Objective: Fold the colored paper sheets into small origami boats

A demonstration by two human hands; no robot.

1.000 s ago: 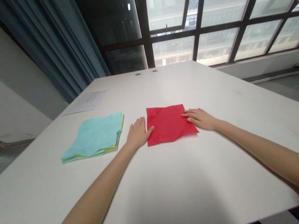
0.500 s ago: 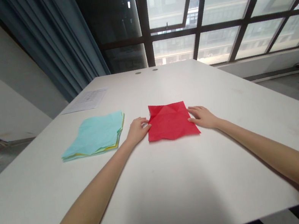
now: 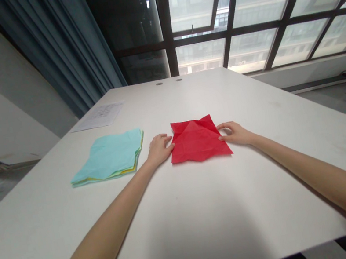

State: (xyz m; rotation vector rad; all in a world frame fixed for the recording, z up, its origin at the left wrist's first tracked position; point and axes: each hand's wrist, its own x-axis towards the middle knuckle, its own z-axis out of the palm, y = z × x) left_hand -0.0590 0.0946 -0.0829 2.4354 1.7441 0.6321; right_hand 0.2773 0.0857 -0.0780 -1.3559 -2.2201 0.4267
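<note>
Sheet [image 3: 197, 141], red, creased, left hand [image 3: 160, 148], right hand [image 3: 234, 133] at opposite edges

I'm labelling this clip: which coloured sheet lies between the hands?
The red sheet, between the left hand and right hand; the others form the blue-topped stack alongside.

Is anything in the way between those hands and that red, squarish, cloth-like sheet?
Nothing visible. The left hand is at the left edge of the red, squarish, cloth-like sheet, the right hand at its right edge. The light-blue-topped sheet stack lies left of the left hand.
</note>
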